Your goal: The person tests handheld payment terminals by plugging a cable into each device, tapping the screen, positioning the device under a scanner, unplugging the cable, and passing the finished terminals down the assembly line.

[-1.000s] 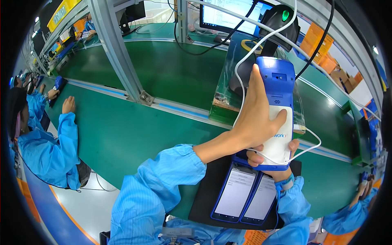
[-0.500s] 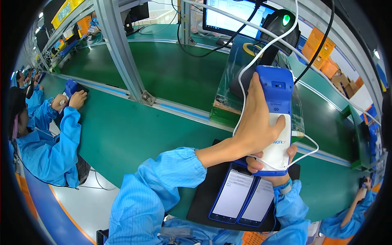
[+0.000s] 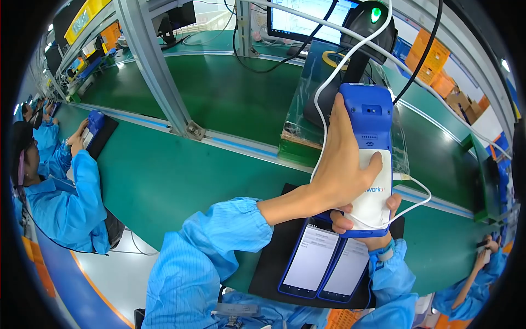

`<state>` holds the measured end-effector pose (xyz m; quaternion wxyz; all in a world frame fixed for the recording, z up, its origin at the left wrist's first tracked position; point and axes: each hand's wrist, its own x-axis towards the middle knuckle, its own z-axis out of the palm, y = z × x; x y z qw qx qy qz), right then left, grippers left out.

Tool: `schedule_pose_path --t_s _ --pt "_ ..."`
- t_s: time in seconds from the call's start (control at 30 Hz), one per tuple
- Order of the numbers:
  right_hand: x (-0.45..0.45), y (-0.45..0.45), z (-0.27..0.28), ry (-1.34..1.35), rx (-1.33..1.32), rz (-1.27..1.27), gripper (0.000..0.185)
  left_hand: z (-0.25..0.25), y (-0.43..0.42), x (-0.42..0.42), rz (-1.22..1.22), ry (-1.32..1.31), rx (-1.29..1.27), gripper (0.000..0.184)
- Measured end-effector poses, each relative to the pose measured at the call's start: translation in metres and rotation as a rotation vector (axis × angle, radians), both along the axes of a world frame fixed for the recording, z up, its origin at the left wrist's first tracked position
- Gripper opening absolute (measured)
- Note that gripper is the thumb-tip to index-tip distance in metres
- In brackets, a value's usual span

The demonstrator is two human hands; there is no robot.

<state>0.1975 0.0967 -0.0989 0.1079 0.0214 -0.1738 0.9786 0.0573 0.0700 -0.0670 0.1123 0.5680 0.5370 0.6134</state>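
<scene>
Blue and white plastic makes up the handheld device point(image 3: 376, 143), which is held back outward above the bench, seemingly with its far side turned toward the scanner point(image 3: 383, 39) at 12 o'clock from it. The left hand point(image 3: 335, 164) lies along its left edge, fingers nearly straight and close together, thumb bent over the white back, probably to keep the upper part from tipping. The right hand point(image 3: 377, 241) clasps the lower end from beneath, thumb on one edge and fingertips on the other, so it likely bears most of the weight. A thin white cable point(image 3: 430, 196) loops across that lower end; where it plugs in cannot be told.

At 7 o'clock, two lit handsets point(image 3: 309, 260) point(image 3: 346, 268) lie side by side, screens up, on a black mat point(image 3: 267, 266), perhaps to protect them and leave both readable.

The bench point(image 3: 159, 181) is smooth green, edged by a metal rail, with a darker green strip point(image 3: 230, 104) past it. A slanting metal post point(image 3: 148, 63) rises at 10 o'clock, a lit monitor point(image 3: 307, 19) stands at 11, and orange crates point(image 3: 427, 55) at 1. Over at 9 o'clock, a co-worker in blue sleeves point(image 3: 63, 200) handles a similar blue device point(image 3: 94, 122)
</scene>
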Motion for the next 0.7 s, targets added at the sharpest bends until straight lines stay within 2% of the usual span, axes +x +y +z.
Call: schedule_pose_path --t_s 0.13,0.23,0.27,0.33,0.37,0.4,0.47,0.5,0.53,0.6,0.63,0.7 --pt "0.001 0.002 0.000 0.015 0.028 0.016 0.079 0.002 -0.003 0.001 -0.011 -0.014 0.037 0.099" --pt "0.006 0.003 0.005 -0.045 0.262 -0.022 0.078 0.008 -0.007 0.005 -0.070 -0.095 0.099 0.103" --pt "0.010 -0.001 0.014 -0.048 0.261 -0.023 0.078 0.012 -0.011 0.008 -0.070 -0.099 0.098 0.103" --pt "0.018 -0.011 0.039 -0.409 0.683 -0.194 0.072 0.026 -0.018 0.010 -0.307 -0.335 0.141 0.115" --pt "0.030 -0.013 0.046 -0.658 0.851 -0.228 0.069 0.024 -0.020 0.015 -0.262 -0.432 0.150 0.103" --pt "0.028 -0.019 0.060 -0.821 1.126 -0.291 0.074 0.025 -0.023 0.015 -0.261 -0.431 0.153 0.103" --pt "0.033 -0.027 0.062 -0.706 1.456 -0.424 0.094 0.027 -0.031 0.011 -0.522 -0.563 0.044 0.090" --pt "0.037 -0.029 0.060 -0.561 1.278 -0.445 0.102 0.028 -0.033 0.011 -0.638 -0.615 0.006 0.084" --pt "0.042 -0.032 0.058 -0.422 1.094 -0.467 0.111 0.031 -0.034 0.010 -0.649 -0.613 -0.006 0.084" --pt "0.048 -0.048 0.058 -0.395 0.697 -0.451 0.121 0.034 -0.034 0.011 -1.069 -0.979 0.011 0.085" --pt "0.056 -0.054 0.058 -0.379 0.575 -0.313 0.115 0.032 -0.034 0.013 -1.078 -0.946 -0.048 0.083" --pt "0.059 -0.057 0.051 -0.326 0.544 -0.311 0.106 0.027 -0.029 0.024 -1.003 -0.919 -0.029 0.091"
